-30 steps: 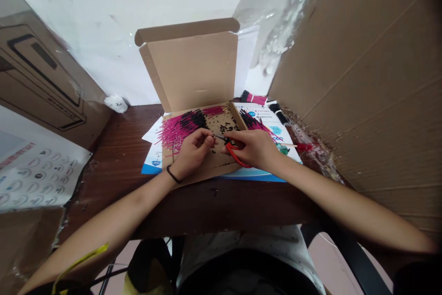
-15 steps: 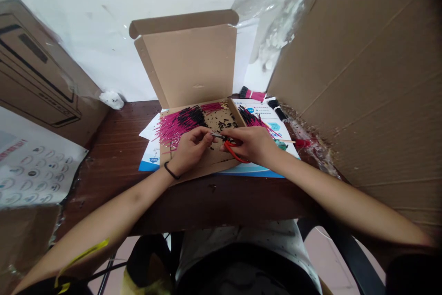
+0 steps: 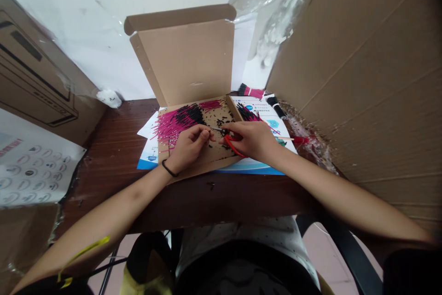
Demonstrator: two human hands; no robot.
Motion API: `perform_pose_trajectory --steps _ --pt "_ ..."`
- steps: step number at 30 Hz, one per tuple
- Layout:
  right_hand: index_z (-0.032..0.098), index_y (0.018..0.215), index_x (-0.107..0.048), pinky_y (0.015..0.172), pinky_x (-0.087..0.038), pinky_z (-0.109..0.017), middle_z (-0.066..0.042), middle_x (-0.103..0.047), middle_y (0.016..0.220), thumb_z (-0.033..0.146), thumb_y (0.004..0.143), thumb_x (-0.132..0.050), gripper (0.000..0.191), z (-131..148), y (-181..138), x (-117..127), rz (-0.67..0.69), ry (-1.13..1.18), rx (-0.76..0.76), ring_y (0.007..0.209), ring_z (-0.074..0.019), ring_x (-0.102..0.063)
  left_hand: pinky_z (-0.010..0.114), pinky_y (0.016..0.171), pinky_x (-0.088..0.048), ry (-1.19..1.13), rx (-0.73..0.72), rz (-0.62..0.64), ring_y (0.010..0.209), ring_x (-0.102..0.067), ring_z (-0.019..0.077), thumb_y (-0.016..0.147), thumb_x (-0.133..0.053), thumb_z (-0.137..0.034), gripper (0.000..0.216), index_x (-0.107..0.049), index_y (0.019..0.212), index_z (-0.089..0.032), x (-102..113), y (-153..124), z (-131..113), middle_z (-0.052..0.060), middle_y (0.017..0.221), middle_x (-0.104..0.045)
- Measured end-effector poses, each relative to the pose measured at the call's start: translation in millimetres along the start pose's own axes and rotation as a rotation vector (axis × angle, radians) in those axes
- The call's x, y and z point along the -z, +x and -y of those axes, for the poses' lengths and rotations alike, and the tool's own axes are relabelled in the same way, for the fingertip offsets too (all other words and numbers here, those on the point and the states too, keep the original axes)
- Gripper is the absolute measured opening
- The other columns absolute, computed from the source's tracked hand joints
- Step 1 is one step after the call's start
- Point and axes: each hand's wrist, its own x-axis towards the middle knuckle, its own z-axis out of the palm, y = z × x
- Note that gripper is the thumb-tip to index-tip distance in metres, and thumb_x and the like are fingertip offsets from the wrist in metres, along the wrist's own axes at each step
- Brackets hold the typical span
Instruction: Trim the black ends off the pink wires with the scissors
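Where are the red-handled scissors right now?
In the head view, the red-handled scissors are in the right hand, above the open cardboard box, their blades pointing toward the left hand.

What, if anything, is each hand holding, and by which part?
The right hand holds red-handled scissors by the handles. The left hand is pinched; whether it holds anything cannot be told.

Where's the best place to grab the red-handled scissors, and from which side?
Probably by the red handles, coming from the right. The blades point left, toward the left hand, so the handle end is the safer one. The right hand holds them there.
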Motion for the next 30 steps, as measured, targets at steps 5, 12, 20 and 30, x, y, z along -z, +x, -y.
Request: perform_pose_trajectory --steps 5,12,20,30 --pt "0.026 0.102 -0.073 0.055 -0.037 -0.026 -0.004 -0.074 0.081 0.054 0.079 -0.059 0.039 -1.0 -1.5 -4.3 -0.012 -0.001 0.046 0.070 -0.0175 -0.066 0.024 0.057 -0.045 0.000 -0.001 -0.001 0.060 -0.054 0.0108 0.087 -0.053 -0.048 0.032 -0.061 0.082 -0.018 -0.1 -0.1 1.8 0.003 0.072 -0.065" --pt "0.028 0.102 -0.072 0.053 -0.033 -0.027 -0.003 -0.074 0.084 0.049 0.080 -0.061 0.032 -6.8 -0.5 -2.2 0.048 -0.030 0.079 0.071 -0.0177 -0.066 0.023 0.054 -0.043 0.040 -0.014 0.013 0.057 -0.053 0.0102 0.085 -0.053 -0.052 0.036 -0.061 0.078 -0.017 0.0 -0.1 -0.6 0.003 0.068 -0.064" --pt "0.025 0.092 -0.073 0.053 -0.033 -0.027 -0.005 -0.073 0.078 0.051 0.083 -0.055 0.033 -1.6 0.3 -1.6 0.052 -0.071 0.008 0.067 -0.0183 -0.064 0.024 0.058 -0.046 -0.004 -0.025 0.038 0.061 -0.056 0.0107 0.085 -0.053 -0.052 0.036 -0.059 0.077 -0.018 -1.1 0.7 -0.4 0.003 0.071 -0.064" --pt "0.025 0.099 -0.073 0.055 -0.035 -0.027 -0.004 -0.074 0.077 0.055 0.080 -0.056 0.040 1.7 -2.7 -1.9 0.003 -0.004 0.042 0.068 -0.0181 -0.065 0.024 0.058 -0.049 -0.119 0.017 -0.003 0.062 -0.059 0.0102 0.081 -0.059 -0.052 0.034 -0.057 0.083 -0.018 -1.9 0.6 4.0 0.002 0.069 -0.064"
